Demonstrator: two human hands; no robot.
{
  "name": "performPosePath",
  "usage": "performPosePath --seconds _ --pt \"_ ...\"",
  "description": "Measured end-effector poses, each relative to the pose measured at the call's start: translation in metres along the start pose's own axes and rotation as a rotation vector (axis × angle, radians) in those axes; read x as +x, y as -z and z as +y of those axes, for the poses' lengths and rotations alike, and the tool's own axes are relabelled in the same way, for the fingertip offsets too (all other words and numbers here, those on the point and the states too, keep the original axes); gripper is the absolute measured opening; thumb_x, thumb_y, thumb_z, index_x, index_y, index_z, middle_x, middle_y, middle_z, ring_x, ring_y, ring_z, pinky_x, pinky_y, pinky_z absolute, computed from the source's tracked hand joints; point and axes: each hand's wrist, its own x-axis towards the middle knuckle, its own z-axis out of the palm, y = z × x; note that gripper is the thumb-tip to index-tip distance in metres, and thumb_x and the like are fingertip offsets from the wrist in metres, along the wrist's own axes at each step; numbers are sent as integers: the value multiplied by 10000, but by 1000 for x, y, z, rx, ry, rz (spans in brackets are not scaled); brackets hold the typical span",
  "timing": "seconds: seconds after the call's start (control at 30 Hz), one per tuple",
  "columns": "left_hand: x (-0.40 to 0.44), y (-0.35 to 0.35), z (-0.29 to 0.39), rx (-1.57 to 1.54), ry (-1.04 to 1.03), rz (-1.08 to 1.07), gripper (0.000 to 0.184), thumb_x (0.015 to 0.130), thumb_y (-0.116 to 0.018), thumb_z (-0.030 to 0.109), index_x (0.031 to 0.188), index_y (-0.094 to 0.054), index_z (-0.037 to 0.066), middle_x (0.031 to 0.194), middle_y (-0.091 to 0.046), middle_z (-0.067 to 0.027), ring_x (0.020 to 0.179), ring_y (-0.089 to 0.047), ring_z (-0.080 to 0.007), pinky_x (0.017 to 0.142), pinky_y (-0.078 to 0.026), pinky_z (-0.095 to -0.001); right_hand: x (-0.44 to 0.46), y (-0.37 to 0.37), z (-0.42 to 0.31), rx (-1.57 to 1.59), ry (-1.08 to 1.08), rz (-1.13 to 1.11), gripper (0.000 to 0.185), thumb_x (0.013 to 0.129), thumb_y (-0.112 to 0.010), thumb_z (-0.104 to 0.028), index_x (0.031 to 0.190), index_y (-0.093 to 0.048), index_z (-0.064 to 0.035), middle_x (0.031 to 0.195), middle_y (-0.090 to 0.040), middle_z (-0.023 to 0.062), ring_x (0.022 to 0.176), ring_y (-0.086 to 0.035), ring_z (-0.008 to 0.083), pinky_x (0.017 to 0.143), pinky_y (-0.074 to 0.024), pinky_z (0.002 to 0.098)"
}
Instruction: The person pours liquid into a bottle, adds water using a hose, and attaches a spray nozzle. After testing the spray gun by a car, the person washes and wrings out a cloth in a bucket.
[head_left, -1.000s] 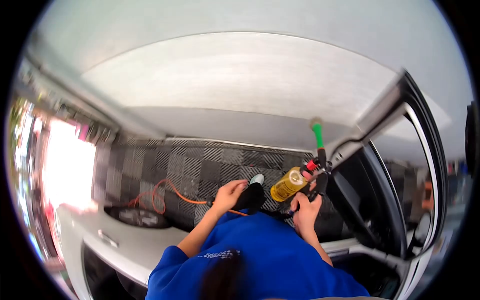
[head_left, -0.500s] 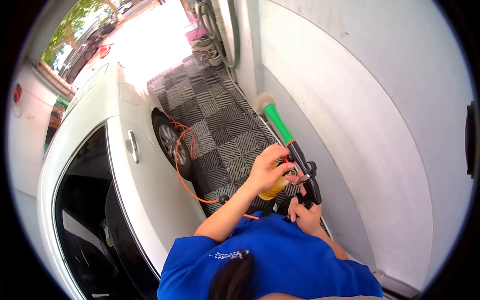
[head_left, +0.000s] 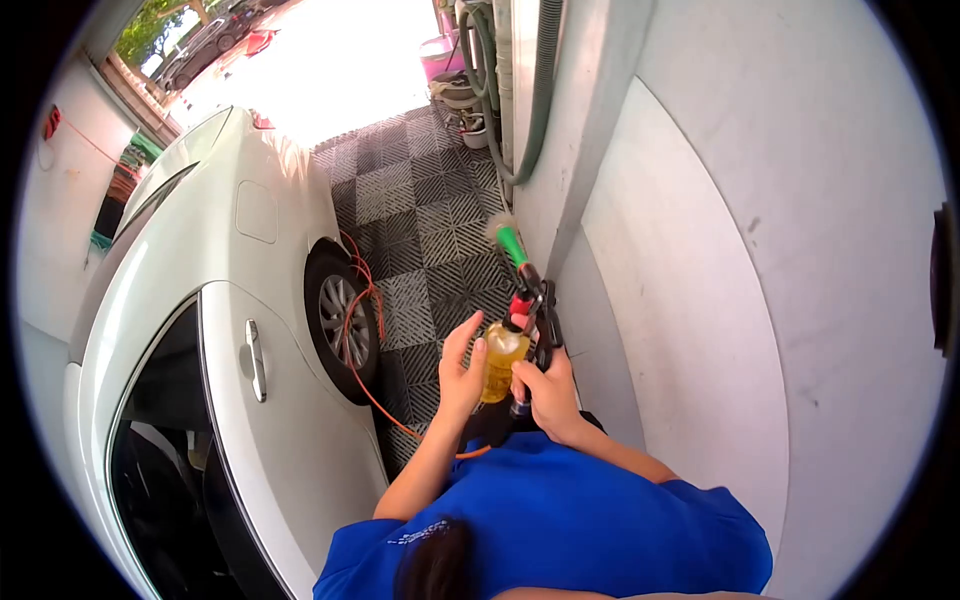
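My right hand [head_left: 548, 392] is wrapped round the black handle of a spray gun [head_left: 546, 325]. A green nozzle [head_left: 509, 243] with a round brush at its tip points away from me, toward the far end of the floor. Below the gun's red cap hangs a clear bottle of yellow liquid [head_left: 500, 365]. Just left of the bottle, my left hand [head_left: 463, 368] is raised with its fingers apart and holds nothing. An orange hose [head_left: 388, 413] runs from near my waist to the floor by the wheel.
A white car [head_left: 287, 400] stands on the left, its rear wheel [head_left: 343, 320] beside the hose. Along the right runs a pale wall [head_left: 700, 300]. Buckets [head_left: 455, 88] and a grey-green hose [head_left: 530, 150] are at the far end of the tiled floor [head_left: 410, 235].
The view has swung from the wall and open door to the car's rear. My left hand reached to the gun, then moved back off it. The gun stays in my right hand.
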Motion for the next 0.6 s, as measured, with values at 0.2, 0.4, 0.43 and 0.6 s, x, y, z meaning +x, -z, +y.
performPosePath --seconds 0.2,0.4,0.43,0.6 --pt "113 28 9 -187 185 -60 866 816 -649 36 1522 -150 88 1388 -433 -137 1244 -470 -222 1042 -382 -360 195 -58 15 -169 -83 -157 668 918 -535 -11 1468 -170 -111 1136 -496 78 776 -567 108 665 -501 247" --pt "316 94 -69 -482 443 45 812 797 -576 -85 1505 -215 79 1376 -444 -157 1124 -530 -178 962 -436 -310 401 -114 47 -152 -341 -480 683 929 -503 -41 1490 -122 -120 1120 -526 60 984 -568 132 863 -482 281" --pt "354 104 -91 -280 348 51 692 829 -557 -70 1467 -320 57 1335 -500 -138 1121 -542 -174 962 -434 -294 445 -125 52 -303 -256 -553 722 933 -490 -41 1522 -84 -133 1183 -522 66 1058 -550 138 920 -455 294" --pt "532 168 -153 -156 446 181 499 919 -534 22 1404 -414 34 820 -585 -50 513 -549 -88 478 -464 -243 659 -191 2 -621 -440 -818 531 973 -540 -222 1439 -380 -25 1234 -575 63 968 -560 111 811 -479 254"
